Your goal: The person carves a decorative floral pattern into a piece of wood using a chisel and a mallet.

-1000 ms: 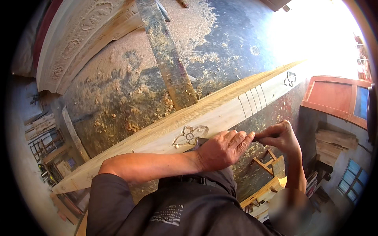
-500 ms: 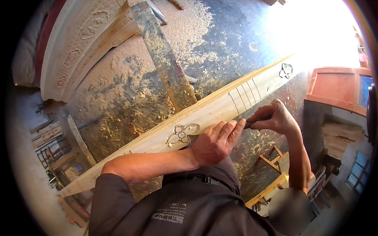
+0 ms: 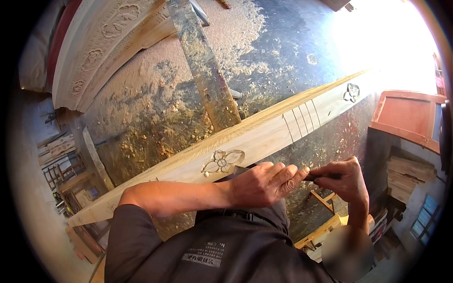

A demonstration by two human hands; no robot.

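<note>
In front of me a long pale wooden beam (image 3: 264, 137) runs from lower left to upper right. A carved flower (image 3: 222, 162) and several thin crosswise cuts mark its face. My left hand (image 3: 264, 185), beside the beam's near edge, is closed round a chisel with a dark handle (image 3: 311, 177). Past its knuckles a short piece of the tool shows near the flower. The handle's far end is pinched in the fingers of my right hand (image 3: 343, 183). Most of the tool is hidden under both hands.
A narrow, stained board (image 3: 200, 61) meets the beam's far side. Beyond lies a carved curved panel (image 3: 94, 52) at upper left. Shavings and sawdust (image 3: 155, 89) cover the dark floor. A reddish panel (image 3: 408, 113) and stacked planks (image 3: 408, 175) stand at right.
Both hands have moved nearer to my body with the chisel, the right one most, away from the beam's edge. The view has shifted slightly.
</note>
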